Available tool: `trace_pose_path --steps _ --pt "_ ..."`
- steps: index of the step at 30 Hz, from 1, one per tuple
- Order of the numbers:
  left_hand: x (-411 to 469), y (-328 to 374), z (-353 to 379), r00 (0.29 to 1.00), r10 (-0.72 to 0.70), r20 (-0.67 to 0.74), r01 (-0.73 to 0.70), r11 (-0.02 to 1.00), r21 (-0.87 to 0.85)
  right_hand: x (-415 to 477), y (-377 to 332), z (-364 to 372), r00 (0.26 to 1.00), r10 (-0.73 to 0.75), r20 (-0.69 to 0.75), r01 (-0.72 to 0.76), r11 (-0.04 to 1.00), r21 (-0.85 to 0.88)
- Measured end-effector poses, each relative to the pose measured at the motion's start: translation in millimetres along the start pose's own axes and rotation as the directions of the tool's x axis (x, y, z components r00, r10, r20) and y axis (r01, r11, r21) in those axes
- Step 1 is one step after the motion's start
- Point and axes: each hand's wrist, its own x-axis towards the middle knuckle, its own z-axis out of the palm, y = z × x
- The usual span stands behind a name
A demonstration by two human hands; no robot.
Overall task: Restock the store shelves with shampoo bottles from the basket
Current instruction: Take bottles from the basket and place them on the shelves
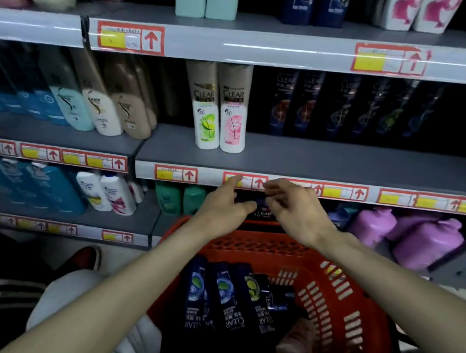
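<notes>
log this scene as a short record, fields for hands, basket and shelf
left hand: grips dark Clear bottle from its left
right hand: fingers curled over the same bottle
bottle position: above the far rim of the red basket, below the middle shelf edge
basket contents: dark blue bottles lying flat, one pinkish bottle
shelf stock: two white Clear bottles upright, dark bottles at back right
</notes>
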Motion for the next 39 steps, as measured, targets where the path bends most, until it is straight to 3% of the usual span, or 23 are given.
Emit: trace_pose_path --steps 6,9,11,14,17,19,23,27,34,39 --pt "-14 -22 49 1.0 -0.019 0.017 0.019 1.0 -0.022 -56 55 5 0.996 0.065 0.062 -0.068 0.997 0.035" --pt "-26 -34 69 0.995 -0.025 0.097 0.019 0.998 0.059 -77 84 8 0.975 0.156 0.156 -0.138 0.983 -0.122" --pt "-36 -45 81 0.972 -0.069 0.226 0.03 0.985 0.169 -88 94 11 0.919 0.218 0.328 -0.131 0.955 -0.265" --pt "-49 -60 107 0.866 -0.208 0.454 0.024 0.925 0.379 -106 102 18 0.8 0.297 0.521 -0.112 0.928 -0.356" --pt "-62 -75 134 0.773 -0.344 0.532 0.095 0.894 0.439 -121 106 29 0.664 0.363 0.653 -0.053 0.894 -0.444" --pt "-70 -86 150 0.748 -0.403 0.527 0.142 0.874 0.465 -130 110 37 0.596 0.387 0.703 -0.025 0.885 -0.465" --pt "-79 -104 164 0.815 -0.418 0.402 0.202 0.854 0.479 -140 116 48 0.502 0.418 0.757 0.009 0.873 -0.488" --pt "-79 -111 172 0.82 -0.448 0.355 0.272 0.852 0.448 -140 125 51 0.505 0.435 0.746 0.01 0.86 -0.509" --pt "-81 -112 183 0.761 -0.474 0.443 0.304 0.864 0.402 -136 128 56 0.51 0.445 0.736 0.027 0.847 -0.531" --pt "-76 -111 183 0.804 -0.515 0.298 0.433 0.85 0.302 -133 126 56 0.473 0.45 0.757 0.03 0.851 -0.525"
